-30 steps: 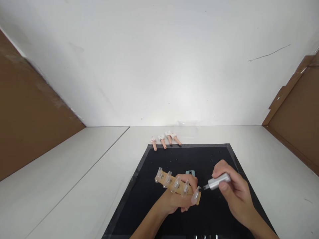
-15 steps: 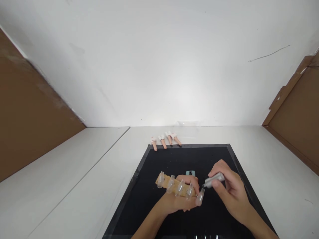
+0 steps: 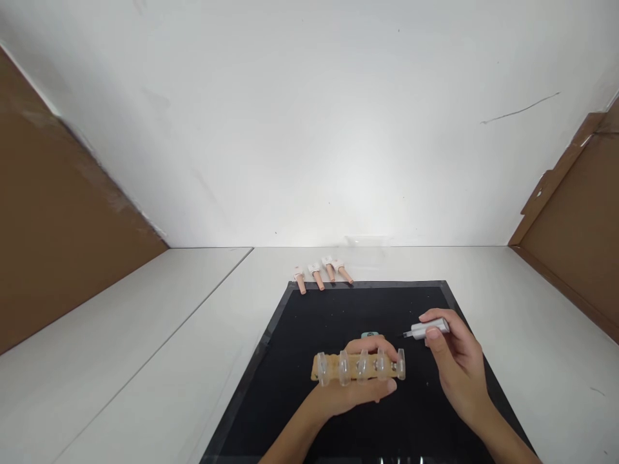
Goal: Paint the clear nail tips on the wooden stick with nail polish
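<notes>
My left hand [image 3: 358, 390] grips a tan strip [image 3: 333, 365] from below and behind, with the thumb along its near side. Several clear false nail tips [image 3: 362, 365] stand in a row on that strip. To the right, my right hand [image 3: 457, 361] pinches the silver-grey cap of a nail polish brush [image 3: 429, 328]. Its thin dark bristle end points left, apart from the rightmost tip. Behind my left fingers shows the top of a small teal object [image 3: 370, 334], mostly hidden.
Several small bottles with white bodies and peach caps [image 3: 316, 277] lie at the back edge of the black mat [image 3: 300, 322]. Brown cardboard walls [image 3: 62, 212] flank the white table [image 3: 169, 335], and a white panel [image 3: 329, 129] rises behind.
My left hand has turned the strip from slanting to nearly level. My right hand has drawn the brush up and right, away from the end nail tip. The teal object is more covered.
</notes>
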Available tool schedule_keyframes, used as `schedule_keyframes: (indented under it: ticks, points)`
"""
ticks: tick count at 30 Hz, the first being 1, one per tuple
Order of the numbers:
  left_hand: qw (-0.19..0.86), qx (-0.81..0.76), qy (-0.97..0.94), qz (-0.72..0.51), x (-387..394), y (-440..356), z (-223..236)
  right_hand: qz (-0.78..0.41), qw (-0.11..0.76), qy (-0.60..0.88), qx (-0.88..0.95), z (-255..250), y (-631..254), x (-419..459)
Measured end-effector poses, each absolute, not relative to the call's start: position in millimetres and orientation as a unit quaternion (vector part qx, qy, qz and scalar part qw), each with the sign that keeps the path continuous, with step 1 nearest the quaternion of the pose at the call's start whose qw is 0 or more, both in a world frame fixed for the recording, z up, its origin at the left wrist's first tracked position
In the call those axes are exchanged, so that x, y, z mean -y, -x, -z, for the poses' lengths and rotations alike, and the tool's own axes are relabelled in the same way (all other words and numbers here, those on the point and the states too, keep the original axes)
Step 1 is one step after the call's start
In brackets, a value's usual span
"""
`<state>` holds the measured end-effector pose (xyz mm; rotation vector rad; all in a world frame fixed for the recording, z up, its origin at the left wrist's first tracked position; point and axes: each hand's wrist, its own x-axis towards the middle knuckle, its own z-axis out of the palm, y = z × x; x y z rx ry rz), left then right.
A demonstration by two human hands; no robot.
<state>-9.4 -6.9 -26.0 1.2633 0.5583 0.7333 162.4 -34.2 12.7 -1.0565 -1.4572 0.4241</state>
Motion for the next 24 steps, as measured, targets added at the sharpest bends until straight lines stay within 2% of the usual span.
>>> schedule_keyframes:
  ticks: [8, 12, 20, 24]
  points:
    - [0.706, -0.234, -0.565, -0.357, 8.2, 8.2, 28.7, -0.197, 0.614, 0.454, 0.615, -14.5, -160.7, 37.0]
    - [0.710, -0.237, -0.559, -0.357, 9.1, 7.5, 31.0, -0.217, 0.654, 0.479, 0.544, -12.7, -159.8, 36.6]
    - [0.720, -0.230, -0.538, -0.374, 8.6, 8.1, 32.0, -0.333, 0.681, 0.474, 0.449, -4.3, -159.3, 26.0]
    - [0.741, -0.218, -0.502, -0.390, 9.5, 7.8, 25.3, -0.408, 0.655, 0.445, 0.454, -3.8, -156.3, 24.5]
